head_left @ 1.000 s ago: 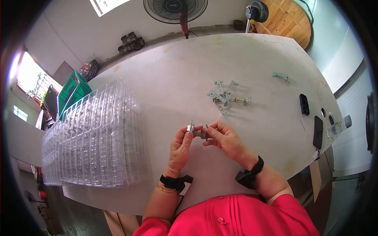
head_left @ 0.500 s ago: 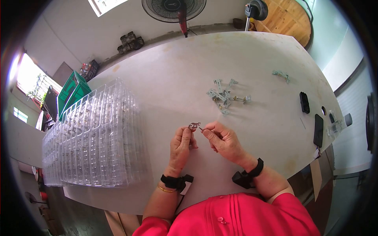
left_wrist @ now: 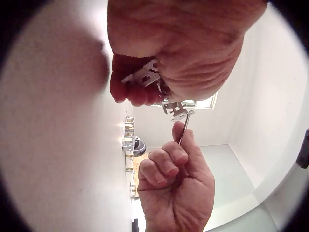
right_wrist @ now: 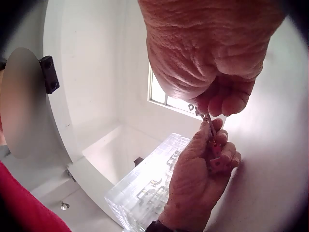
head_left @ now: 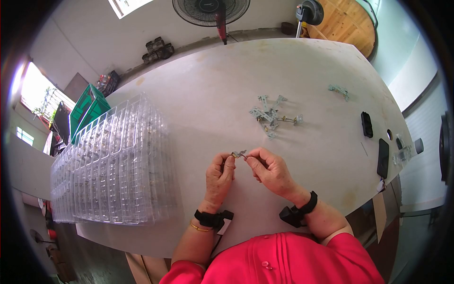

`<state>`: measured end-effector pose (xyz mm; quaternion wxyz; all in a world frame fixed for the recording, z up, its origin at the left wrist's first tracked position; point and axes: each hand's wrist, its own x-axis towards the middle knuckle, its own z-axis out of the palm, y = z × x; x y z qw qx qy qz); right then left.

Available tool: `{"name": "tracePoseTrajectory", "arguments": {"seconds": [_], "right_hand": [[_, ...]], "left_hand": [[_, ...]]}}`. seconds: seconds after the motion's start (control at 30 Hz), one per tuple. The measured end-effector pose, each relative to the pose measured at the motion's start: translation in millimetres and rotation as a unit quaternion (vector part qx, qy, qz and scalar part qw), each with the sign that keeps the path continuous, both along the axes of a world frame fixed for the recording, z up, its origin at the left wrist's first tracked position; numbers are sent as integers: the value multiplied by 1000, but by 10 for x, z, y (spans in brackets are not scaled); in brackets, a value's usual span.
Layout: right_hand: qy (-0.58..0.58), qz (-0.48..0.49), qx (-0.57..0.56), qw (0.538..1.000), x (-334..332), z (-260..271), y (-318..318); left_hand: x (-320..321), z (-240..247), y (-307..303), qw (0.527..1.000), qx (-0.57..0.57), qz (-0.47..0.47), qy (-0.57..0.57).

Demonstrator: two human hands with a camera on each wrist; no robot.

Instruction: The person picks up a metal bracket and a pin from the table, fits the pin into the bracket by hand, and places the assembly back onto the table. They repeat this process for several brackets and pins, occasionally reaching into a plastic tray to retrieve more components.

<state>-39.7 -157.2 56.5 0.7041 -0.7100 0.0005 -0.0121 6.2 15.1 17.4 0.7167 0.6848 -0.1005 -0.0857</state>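
Observation:
My left hand (head_left: 219, 179) grips a small metal bracket assembly (left_wrist: 147, 76) between thumb and fingers, its stamped end sticking out past the fingertips. Close to it, my right hand (head_left: 273, 174) pinches a thin metal rod (left_wrist: 184, 129) with a small widened tip. In the left wrist view the rod's tip is right at the bracket's protruding end. Both hands are raised over the near part of the white table (head_left: 208, 85). Beyond them lies a loose pile of similar metal brackets (head_left: 269, 116), with one separate bracket (head_left: 338, 92) farther right.
Stacked clear plastic trays (head_left: 109, 165) holding metal parts fill the table's left side, with a green crate (head_left: 87, 111) behind. On the right lie a black case (head_left: 366, 124), a thin stick (head_left: 364, 149), a phone (head_left: 383, 158) and a clear plastic item (head_left: 402, 155). A fan (head_left: 211, 12) stands beyond the table.
The bracket has been turned in my left hand. The rod in my right hand came away from it, then moved back to its end. The pile stays put.

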Motion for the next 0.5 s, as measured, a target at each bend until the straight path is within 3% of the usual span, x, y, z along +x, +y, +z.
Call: {"name": "tracePoseTrajectory", "arguments": {"seconds": [0.33, 0.43, 0.5], "right_hand": [[8, -3, 28, 1000, -5, -8, -6], [28, 5, 19, 999, -5, 40, -11], [29, 15, 28, 999, -1, 41, -8]], "left_hand": [[11, 6, 2, 999, 5, 10, -45], [23, -59, -27, 998, 14, 38, -39], [-18, 1, -50, 991, 62, 73, -93]]}}
